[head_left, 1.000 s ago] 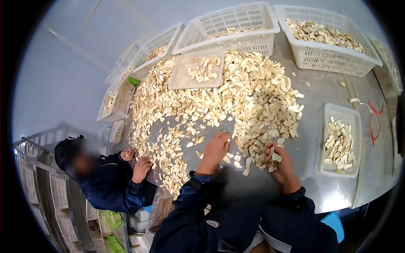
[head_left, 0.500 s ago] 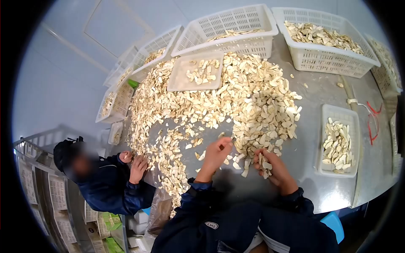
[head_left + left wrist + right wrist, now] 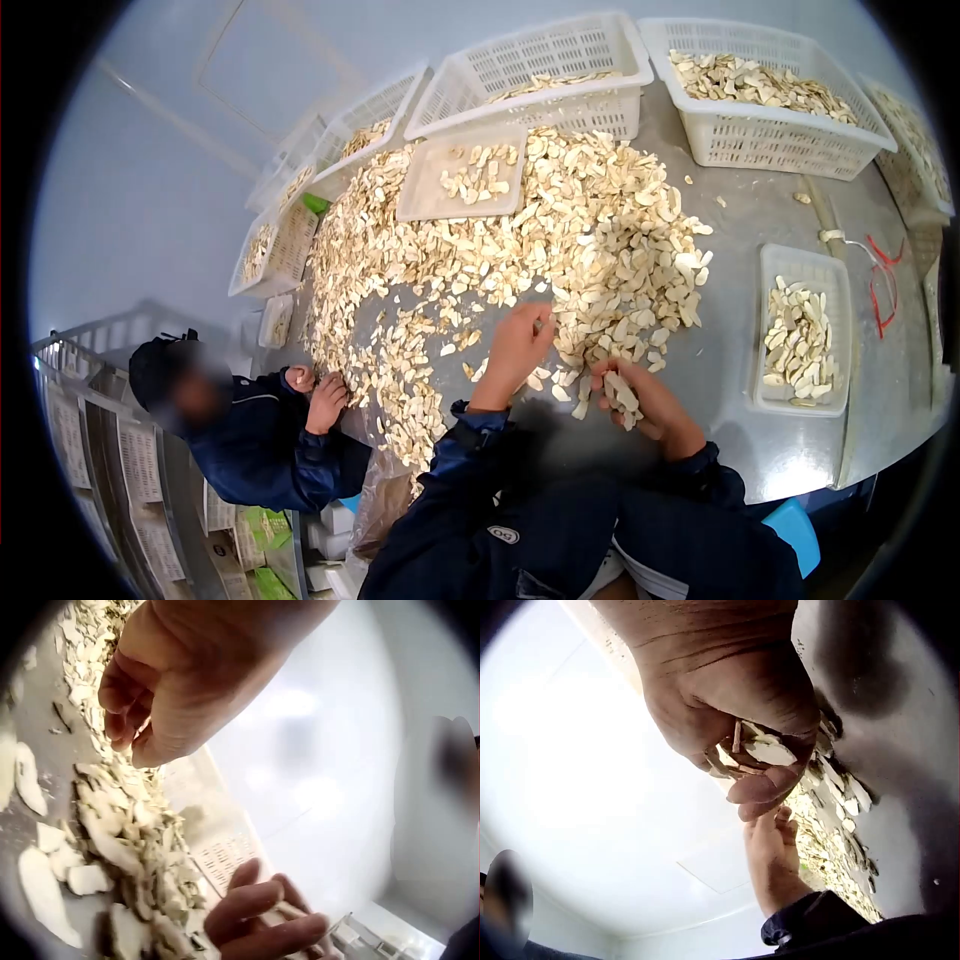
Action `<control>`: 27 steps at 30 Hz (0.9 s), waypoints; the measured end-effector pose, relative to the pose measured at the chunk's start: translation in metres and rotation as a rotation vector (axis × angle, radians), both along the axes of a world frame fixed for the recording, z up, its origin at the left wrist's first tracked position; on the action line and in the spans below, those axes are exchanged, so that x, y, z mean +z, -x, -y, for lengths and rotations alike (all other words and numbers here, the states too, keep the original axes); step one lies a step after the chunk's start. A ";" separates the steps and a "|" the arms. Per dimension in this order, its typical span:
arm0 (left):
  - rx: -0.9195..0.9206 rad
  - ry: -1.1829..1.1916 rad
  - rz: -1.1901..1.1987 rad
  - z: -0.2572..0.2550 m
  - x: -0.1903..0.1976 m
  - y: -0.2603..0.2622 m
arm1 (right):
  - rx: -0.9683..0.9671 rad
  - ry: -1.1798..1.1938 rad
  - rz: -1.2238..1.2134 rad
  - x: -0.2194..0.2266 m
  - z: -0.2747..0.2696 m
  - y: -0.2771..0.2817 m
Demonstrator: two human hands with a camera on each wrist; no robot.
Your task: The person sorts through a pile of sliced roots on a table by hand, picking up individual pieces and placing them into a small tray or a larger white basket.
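Pale dried slices (image 3: 630,260) lie in a broad heap on the metal table. Beside the heap's near left edge, my left hand (image 3: 518,345) hangs with curled fingers; in the left wrist view that hand (image 3: 187,682) shows no slice between its fingers and thumb. My right hand (image 3: 645,402), near the heap's front edge, grips several slices (image 3: 622,400). From the right wrist, the same hand (image 3: 735,697) is seen cupping slices (image 3: 771,753) in its palm, its fingers curled around them.
A shallow tray (image 3: 765,385) of slices stands at the right, another tray (image 3: 415,190) on the heap. White baskets (image 3: 780,145) line the back. At the left a person (image 3: 260,440) handles slices. Red string (image 3: 873,300) lies at the right.
My right hand has moved left, with the slices gripped in it and turned more into view. My left hand has shifted slightly up towards the heap, its fingers curled further in.
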State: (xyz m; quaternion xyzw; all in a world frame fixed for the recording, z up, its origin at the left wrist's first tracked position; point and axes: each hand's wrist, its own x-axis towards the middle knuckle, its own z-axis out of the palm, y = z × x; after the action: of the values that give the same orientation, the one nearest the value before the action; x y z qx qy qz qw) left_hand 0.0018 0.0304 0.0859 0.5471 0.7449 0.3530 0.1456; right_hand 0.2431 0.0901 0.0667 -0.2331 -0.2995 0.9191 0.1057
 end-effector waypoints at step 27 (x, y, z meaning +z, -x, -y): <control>0.070 0.048 -0.046 0.028 -0.047 0.024 | -0.097 -0.026 -0.024 -0.004 0.004 -0.002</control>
State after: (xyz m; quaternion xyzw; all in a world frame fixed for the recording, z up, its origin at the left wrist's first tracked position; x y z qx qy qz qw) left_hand -0.0226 0.0021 0.0391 0.5251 0.7749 0.3274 0.1292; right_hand 0.2448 0.0864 0.0625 -0.2351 -0.2987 0.9115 0.1569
